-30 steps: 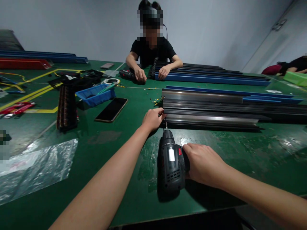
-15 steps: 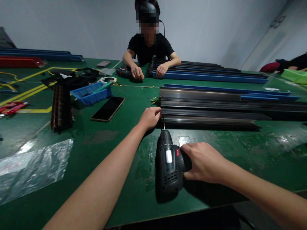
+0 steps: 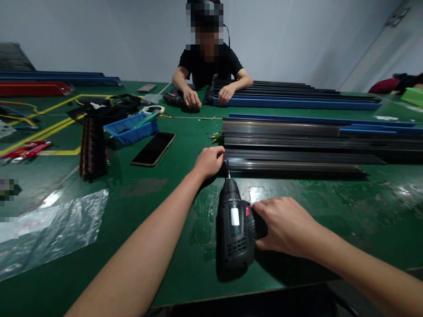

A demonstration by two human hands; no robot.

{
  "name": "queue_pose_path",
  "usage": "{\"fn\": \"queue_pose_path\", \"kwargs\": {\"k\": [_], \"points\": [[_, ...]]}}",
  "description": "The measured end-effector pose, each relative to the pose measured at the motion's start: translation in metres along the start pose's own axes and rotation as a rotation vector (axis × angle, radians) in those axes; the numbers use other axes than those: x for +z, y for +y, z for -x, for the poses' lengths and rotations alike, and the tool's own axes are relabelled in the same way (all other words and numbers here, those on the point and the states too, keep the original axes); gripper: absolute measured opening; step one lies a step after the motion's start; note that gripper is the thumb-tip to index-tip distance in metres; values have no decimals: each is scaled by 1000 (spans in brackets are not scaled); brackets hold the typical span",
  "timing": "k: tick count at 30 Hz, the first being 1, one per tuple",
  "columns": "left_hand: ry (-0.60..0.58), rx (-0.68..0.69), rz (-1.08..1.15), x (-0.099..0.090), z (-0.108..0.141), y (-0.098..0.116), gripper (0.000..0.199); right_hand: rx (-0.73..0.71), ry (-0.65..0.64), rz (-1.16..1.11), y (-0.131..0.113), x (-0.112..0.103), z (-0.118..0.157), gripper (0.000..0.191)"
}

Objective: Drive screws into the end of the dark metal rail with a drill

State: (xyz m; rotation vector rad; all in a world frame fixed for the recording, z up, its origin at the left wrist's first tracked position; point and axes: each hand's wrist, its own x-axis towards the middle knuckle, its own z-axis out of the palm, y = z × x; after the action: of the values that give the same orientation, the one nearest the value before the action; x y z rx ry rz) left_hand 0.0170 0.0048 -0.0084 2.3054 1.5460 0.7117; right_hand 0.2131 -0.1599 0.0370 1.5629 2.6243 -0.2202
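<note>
A black power drill [image 3: 236, 233] lies on its side on the green table, its bit pointing away from me. My right hand [image 3: 286, 224] is wrapped round its handle. The bit reaches the left end of the nearest dark metal profile [image 3: 297, 167]. Beside that end my left hand [image 3: 210, 160] has its fingers closed at the profile ends; what they pinch, if anything, is too small to tell. Small yellow-green wires [image 3: 217, 136] stick out by the ends of the profiles behind.
A phone [image 3: 153, 149], a blue tray [image 3: 132, 128], brown-black strips [image 3: 92, 149] and a plastic bag [image 3: 56, 233] lie to the left. Across the table a person [image 3: 208, 61] has both hands near a blue profile [image 3: 297, 103] and another drill [image 3: 173, 99].
The whole view has shifted slightly, so things appear a little further right. Both hands and the drill hold nearly the same places on the table.
</note>
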Motion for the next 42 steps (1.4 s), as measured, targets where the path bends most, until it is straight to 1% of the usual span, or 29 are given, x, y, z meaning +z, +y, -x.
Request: {"fn": "queue_pose_path", "kwargs": {"k": [2,4,5,6,7,8,9,10,11,12,13,14,16,19,21,26,29,32,34,35,36,37,38,39,40,42], "points": [[14,13,22,0,0,-1,25,13,-18,-32,0,-1,2,30],[17,33,43,1,1,-1,25,-2,-32,-119,4,-3,6,42],[17,41,51,1,1,-2,25,-16,-31,-191,10,-4,9,53],[16,47,59,1,1,-2,25,-39,-15,-287,18,-4,11,71],[17,50,67,1,1,-3,25,-35,9,-408,29,-3,14,84],[19,52,77,1,1,-4,24,12,46,-543,43,-1,17,83],[20,53,88,2,1,-4,24,140,143,-683,58,2,19,73],[18,54,98,2,1,-5,24,317,286,-815,74,7,22,65],[16,57,108,2,1,-6,24,489,433,-920,91,12,25,62],[13,59,116,3,0,-6,23,635,568,-1031,107,17,29,60],[11,62,122,3,0,-7,23,735,683,-1164,121,21,32,58],[9,65,126,4,-1,-7,23,773,733,-1203,133,25,36,55],[12,67,123,4,-1,-7,24,819,819,-1265,149,26,42,49],[18,61,108,4,-1,-7,25,800,866,-1359,159,23,44,40],[19,57,104,4,0,-7,26,762,879,-1360,161,21,41,39],[10,61,113,2,1,-7,27,697,888,-1293,165,25,28,41],[1,61,121,1,0,-7,28,666,852,-1251,166,28,25,42],[-5,59,131,1,-1,-8,30,651,788,-1176,151,27,31,44],[-10,62,132,1,-1,-8,30,608,730,-1107,128,25,40,47],[-13,65,129,1,-1,-8,30,546,676,-1055,114,23,45,46],[-15,68,125,0,-1,-8,31,389,532,-884,99,22,50,45],[-16,71,121,0,-1,-8,31,221,376,-712,84,22,53,49],[-16,76,118,0,0,-7,31,94,268,-563,69,21,55,58],[-13,80,119,0,0,-7,31,-6,208,-430,57,22,56,67],[-9,83,120,0,0,-6,31,-63,174,-316,46,23,55,73],[0,87,120,0,0,-6,31,-85,183,-117,34,28,51,70]]}}
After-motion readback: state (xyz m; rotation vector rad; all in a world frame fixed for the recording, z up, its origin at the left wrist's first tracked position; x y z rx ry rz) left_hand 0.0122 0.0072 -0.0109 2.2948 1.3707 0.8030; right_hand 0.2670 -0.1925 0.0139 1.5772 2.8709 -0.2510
